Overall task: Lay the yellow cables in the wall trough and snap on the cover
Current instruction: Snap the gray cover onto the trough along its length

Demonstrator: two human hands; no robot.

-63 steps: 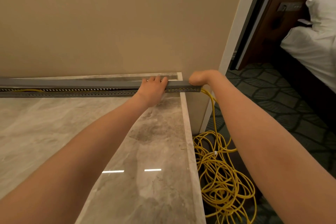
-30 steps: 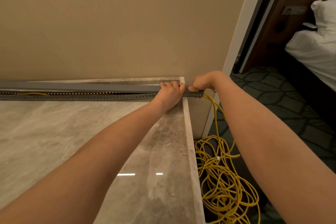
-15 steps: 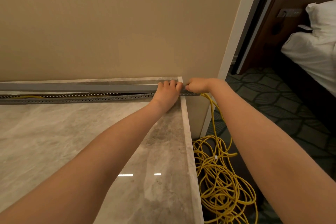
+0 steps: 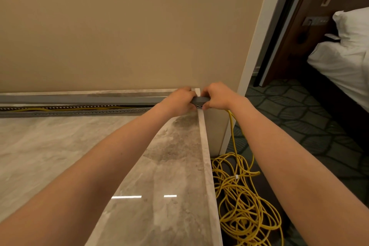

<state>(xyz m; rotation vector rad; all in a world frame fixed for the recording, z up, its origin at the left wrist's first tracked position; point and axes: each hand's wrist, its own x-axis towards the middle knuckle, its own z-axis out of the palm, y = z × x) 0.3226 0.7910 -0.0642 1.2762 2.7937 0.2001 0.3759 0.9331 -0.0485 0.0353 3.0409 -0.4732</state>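
Note:
A grey slotted trough (image 4: 79, 113) runs along the foot of the beige wall on the marble top. Yellow cables (image 4: 65, 108) lie inside it and show through a gap. The grey cover (image 4: 79, 99) sits above the trough, lifted open toward the left and closed at the right end. My left hand (image 4: 179, 101) and my right hand (image 4: 216, 96) both clamp the right end of the cover and trough at the counter corner. The cables leave that end, drop down and pile in a loose yellow coil (image 4: 245, 205) on the floor.
The marble countertop (image 4: 60, 156) ends at a pale right edge (image 4: 207, 166). Beyond it lies dark patterned carpet (image 4: 299, 122). A white door frame (image 4: 257, 32), a brown door and a bed with white linen (image 4: 343, 56) stand at the right.
My left hand slid right along the cover until it met my right hand at the trough's end. The gap between cover and trough has widened on the left, showing more yellow cable.

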